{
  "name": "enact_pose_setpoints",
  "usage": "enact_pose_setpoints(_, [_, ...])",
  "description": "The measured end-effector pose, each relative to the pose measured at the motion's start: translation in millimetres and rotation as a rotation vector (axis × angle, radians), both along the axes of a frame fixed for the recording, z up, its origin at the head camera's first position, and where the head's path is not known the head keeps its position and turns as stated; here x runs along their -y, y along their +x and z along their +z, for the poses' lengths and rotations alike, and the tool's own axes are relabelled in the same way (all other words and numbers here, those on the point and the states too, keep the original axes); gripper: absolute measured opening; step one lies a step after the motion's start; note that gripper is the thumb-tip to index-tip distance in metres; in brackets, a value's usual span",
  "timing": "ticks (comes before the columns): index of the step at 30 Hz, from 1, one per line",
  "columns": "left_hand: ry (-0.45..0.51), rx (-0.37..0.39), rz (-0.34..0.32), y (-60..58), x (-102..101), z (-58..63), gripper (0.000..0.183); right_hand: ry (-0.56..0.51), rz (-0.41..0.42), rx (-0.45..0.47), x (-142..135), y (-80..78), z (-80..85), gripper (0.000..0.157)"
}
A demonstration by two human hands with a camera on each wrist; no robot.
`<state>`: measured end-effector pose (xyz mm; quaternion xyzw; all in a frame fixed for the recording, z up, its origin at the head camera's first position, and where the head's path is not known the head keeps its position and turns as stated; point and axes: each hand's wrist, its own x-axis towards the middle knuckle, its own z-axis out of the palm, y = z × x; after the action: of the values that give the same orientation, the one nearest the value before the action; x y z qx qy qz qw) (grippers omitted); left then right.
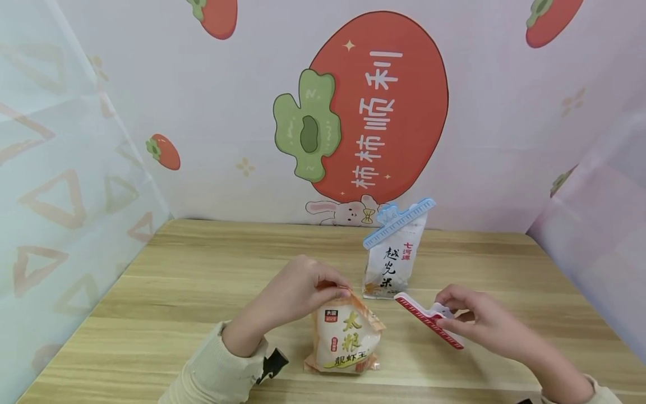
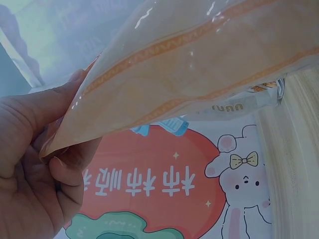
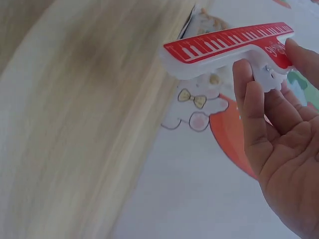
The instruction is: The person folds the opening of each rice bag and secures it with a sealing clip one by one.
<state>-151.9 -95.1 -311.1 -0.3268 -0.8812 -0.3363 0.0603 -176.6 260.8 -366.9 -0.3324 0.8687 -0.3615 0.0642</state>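
Observation:
An orange and white rice bag [image 1: 348, 339] stands upright near the front of the table. My left hand [image 1: 298, 292] pinches its top corner between thumb and fingers, and the left wrist view shows the bag's film [image 2: 174, 64] slanting away from that grip. To the right, my right hand [image 1: 479, 320] holds a red and white bag clip [image 1: 429, 322] by its handle, the long bar tilted down to the right. In the right wrist view the clip [image 3: 229, 47] lies between thumb and fingers, its red printed face showing. The clip is apart from the orange bag.
Behind the hands stands a white rice bag [image 1: 391, 266] with a blue bag clip [image 1: 398, 223] across its top. The wooden table [image 1: 202, 280] ends at a printed backdrop [image 1: 212, 185], with fabric walls on both sides.

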Motion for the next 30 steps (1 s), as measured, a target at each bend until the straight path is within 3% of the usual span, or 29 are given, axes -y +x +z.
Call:
enact_pose_setpoints(5, [-0.003, 0.003, 0.002, -0.5, 0, 0.2, 0.009, -0.040, -0.013, 0.027, 12, 6.5, -3.0, 0.015])
enact_pose_setpoints(12, [-0.002, 0.000, -0.004, -1.0, 1, 0.7, 0.009, -0.095, -0.001, -0.043, 24, 11.5, -12.7, 0.018])
enact_pose_setpoints(17, [-0.002, -0.004, -0.008, -0.8, 1, 1.7, 0.008, -0.108, 0.024, -0.074, 31, 16.3, -10.5, 0.019])
enact_pose_setpoints(26, [-0.003, -0.014, -0.016, -0.2, 1, 3.1, 0.008, -0.063, -0.002, 0.057, 42, 28.6, -5.6, 0.023])
enact_pose_setpoints(30, [-0.008, -0.017, -0.019, 0.4, 1, 2.4, 0.008, -0.088, 0.036, 0.034, 46, 32.0, -9.6, 0.022])
